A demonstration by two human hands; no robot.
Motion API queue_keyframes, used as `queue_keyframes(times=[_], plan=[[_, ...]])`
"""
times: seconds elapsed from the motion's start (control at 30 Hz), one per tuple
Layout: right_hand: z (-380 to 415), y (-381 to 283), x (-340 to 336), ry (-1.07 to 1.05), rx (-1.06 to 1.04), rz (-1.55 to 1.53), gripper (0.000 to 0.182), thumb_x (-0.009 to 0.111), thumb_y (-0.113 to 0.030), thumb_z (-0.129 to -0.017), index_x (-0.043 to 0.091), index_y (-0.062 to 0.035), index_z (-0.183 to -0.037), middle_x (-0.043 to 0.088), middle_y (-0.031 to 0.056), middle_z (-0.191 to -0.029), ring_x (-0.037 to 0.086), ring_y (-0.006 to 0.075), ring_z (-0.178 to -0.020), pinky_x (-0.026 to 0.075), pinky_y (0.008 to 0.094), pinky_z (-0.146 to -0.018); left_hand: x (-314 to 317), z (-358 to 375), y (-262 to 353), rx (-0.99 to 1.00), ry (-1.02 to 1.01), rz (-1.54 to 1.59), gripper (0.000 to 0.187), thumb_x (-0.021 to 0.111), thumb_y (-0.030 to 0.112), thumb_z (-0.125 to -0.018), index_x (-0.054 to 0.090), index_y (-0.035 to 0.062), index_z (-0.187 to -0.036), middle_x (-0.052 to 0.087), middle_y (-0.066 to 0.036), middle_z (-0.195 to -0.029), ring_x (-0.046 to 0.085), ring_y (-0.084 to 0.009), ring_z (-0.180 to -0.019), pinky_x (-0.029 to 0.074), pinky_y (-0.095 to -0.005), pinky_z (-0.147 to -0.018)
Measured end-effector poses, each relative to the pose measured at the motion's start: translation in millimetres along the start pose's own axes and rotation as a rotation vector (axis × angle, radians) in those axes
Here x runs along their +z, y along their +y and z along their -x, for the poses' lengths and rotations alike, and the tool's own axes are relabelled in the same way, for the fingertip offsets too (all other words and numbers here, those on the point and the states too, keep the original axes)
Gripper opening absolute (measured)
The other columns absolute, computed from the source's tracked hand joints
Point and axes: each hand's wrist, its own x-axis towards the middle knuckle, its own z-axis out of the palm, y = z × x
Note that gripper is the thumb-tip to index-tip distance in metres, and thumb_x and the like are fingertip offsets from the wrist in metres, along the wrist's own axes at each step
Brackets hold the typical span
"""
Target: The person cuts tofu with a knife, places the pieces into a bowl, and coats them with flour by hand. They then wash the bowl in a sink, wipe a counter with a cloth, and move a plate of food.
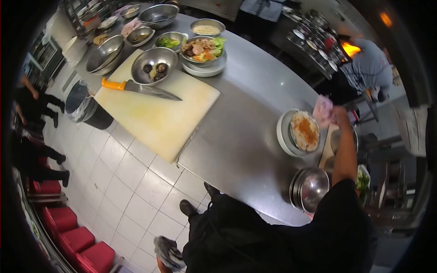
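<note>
My right hand (339,116) is closed on a pink cloth (322,110) at the right end of the steel counter. Beside it, a bowl of rice with orange-brown powder on top (305,131) stands on a white plate (284,135). Stacked steel bowls (314,189) sit nearer to me, under my right forearm. Low at the bottom edge, my left hand (162,266) grips a crumpled grey cloth (168,251) beside my leg; most of its fingers are hidden by the cloth.
A knife with an orange handle (114,84) lies on the white cutting board (157,120). Steel bowls of food, including a salad bowl (200,48), stand at the far end. A co-worker (366,68) stands near a flame. Red stools (84,239) line the left.
</note>
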Motion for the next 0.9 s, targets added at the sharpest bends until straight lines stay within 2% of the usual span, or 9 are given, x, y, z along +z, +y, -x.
queue_keyframes(times=[0.07, 0.1, 0.27, 0.33, 0.37, 0.43, 0.53, 0.8, 0.9], plan=[[-10, 24, 16, 0.031, -0.238, 0.384, 0.016, 0.067, -0.022, -0.080, 0.062, -0.0063, -0.082, 0.056, 0.0069, -0.070, 0.057, 0.0186, -0.059, 0.050, 0.0374, -0.048, 6, 16, -25, -0.029, 0.054, 0.030, 0.024, 0.057, 0.029, -0.086, 0.056, 0.0063, -0.095, 0.059, -0.008, -0.083, 0.056, -0.0199, -0.071, 0.048, -0.0336, -0.063], [-5, 3, 55, 0.208, 0.627, -0.008, 0.015, 0.068, -0.020, -0.080, 0.062, -0.0065, -0.083, 0.055, 0.0064, -0.067, 0.055, 0.0187, -0.055, 0.050, 0.0385, -0.046, 14, 24, -34, -0.042, 0.081, 0.044, 0.025, 0.057, 0.029, -0.086, 0.056, 0.0062, -0.095, 0.059, -0.008, -0.083, 0.057, -0.0200, -0.071, 0.048, -0.0336, -0.064], [-108, 9, 90, -0.087, 0.268, -0.058, 0.014, 0.061, -0.012, -0.078, 0.065, -0.0031, -0.068, 0.055, 0.0071, -0.054, 0.055, 0.0227, -0.044, 0.039, 0.0363, -0.035, 24, 62, -59, -0.092, 0.179, 0.073, 0.026, 0.056, 0.029, -0.087, 0.056, 0.0055, -0.097, 0.059, -0.008, -0.084, 0.057, -0.0202, -0.073, 0.048, -0.0336, -0.065], [-154, -22, 147, 0.046, 0.143, 0.017, 0.021, 0.059, -0.013, -0.078, 0.059, -0.0038, -0.059, 0.052, 0.0071, -0.048, 0.053, 0.0229, -0.040, 0.039, 0.0357, -0.035, 24, 68, -59, -0.087, 0.181, 0.070, 0.026, 0.056, 0.029, -0.087, 0.056, 0.0052, -0.097, 0.060, -0.008, -0.085, 0.058, -0.0203, -0.073, 0.048, -0.0336, -0.065], [-164, -56, 172, 0.016, -0.349, 0.530, 0.019, 0.057, -0.017, -0.081, 0.061, -0.0032, -0.069, 0.055, 0.0075, -0.054, 0.055, 0.0199, -0.043, 0.040, 0.0343, -0.037, 23, 70, -56, -0.081, 0.183, 0.066, 0.026, 0.055, 0.029, -0.087, 0.056, 0.0051, -0.097, 0.060, -0.008, -0.085, 0.058, -0.0203, -0.074, 0.049, -0.0336, -0.066], [-156, -124, 228, -0.203, -0.416, 0.225, 0.033, 0.057, -0.026, -0.083, 0.060, -0.0047, -0.108, 0.066, 0.0132, -0.087, 0.063, 0.0218, -0.077, 0.050, 0.0349, -0.066, 16, 75, -51, -0.062, 0.172, 0.053, 0.027, 0.055, 0.029, -0.087, 0.056, 0.0048, -0.098, 0.060, -0.008, -0.086, 0.058, -0.0204, -0.075, 0.049, -0.0337, -0.066], [-107, -198, 294, -0.172, -0.630, 0.699, 0.033, 0.056, -0.014, -0.080, 0.062, -0.0097, -0.111, 0.064, 0.0172, -0.103, 0.062, 0.0294, -0.095, 0.048, 0.0354, -0.083, 8, 67, -30, -0.005, 0.134, 0.020, 0.028, 0.055, 0.029, -0.087, 0.057, 0.0044, -0.099, 0.060, -0.008, -0.087, 0.059, -0.0205, -0.076, 0.049, -0.0337, -0.067], [39, -173, 320, -0.092, -0.391, 0.714, 0.040, 0.061, -0.013, -0.074, 0.062, -0.0234, -0.113, 0.050, 0.0085, -0.125, 0.053, 0.0296, -0.112, 0.046, 0.0352, -0.091, -24, 11, 49, 0.090, -0.044, -0.082, 0.030, 0.053, 0.030, -0.088, 0.057, 0.0034, -0.101, 0.061, -0.008, -0.089, 0.060, -0.0209, -0.079, 0.050, -0.0338, -0.069], [140, -166, 316, -0.064, -0.410, 0.756, 0.038, 0.064, -0.014, -0.071, 0.063, -0.0157, -0.109, 0.055, 0.0138, -0.117, 0.056, 0.0310, -0.104, 0.046, 0.0362, -0.089, -48, -2, 68, 0.082, -0.095, -0.115, 0.030, 0.053, 0.030, -0.089, 0.057, 0.0030, -0.102, 0.061, -0.009, -0.090, 0.060, -0.0210, -0.080, 0.050, -0.0338, -0.069]])
